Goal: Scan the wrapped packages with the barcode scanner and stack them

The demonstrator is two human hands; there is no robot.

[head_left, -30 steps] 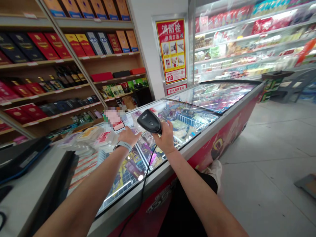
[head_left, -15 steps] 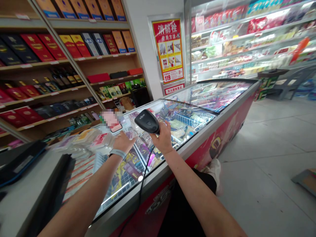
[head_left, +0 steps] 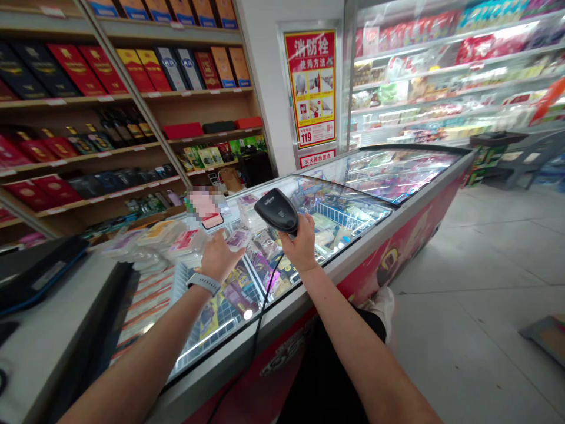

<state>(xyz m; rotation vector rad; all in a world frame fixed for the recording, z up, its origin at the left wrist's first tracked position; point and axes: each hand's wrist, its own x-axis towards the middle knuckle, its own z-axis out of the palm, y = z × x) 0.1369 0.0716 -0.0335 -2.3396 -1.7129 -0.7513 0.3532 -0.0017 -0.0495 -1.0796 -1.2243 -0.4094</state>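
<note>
Left: clear, glossy plastic packs [head_left: 188,240] in an uneven pile; left hand [head_left: 216,259], grey band [head_left: 205,283] at wrist, thumb spread wide from fingers, near a flat phone [head_left: 213,221]; whether it touches anything, cannot tell. Centre: thin black cable [head_left: 266,294]; smooth black scanner [head_left: 276,211] above glass-topped freezer [head_left: 353,259], rounded wedge, long axis slanting, broad end pointing up-left and away. Right hand [head_left: 301,242] wrapped round its narrower end
</note>
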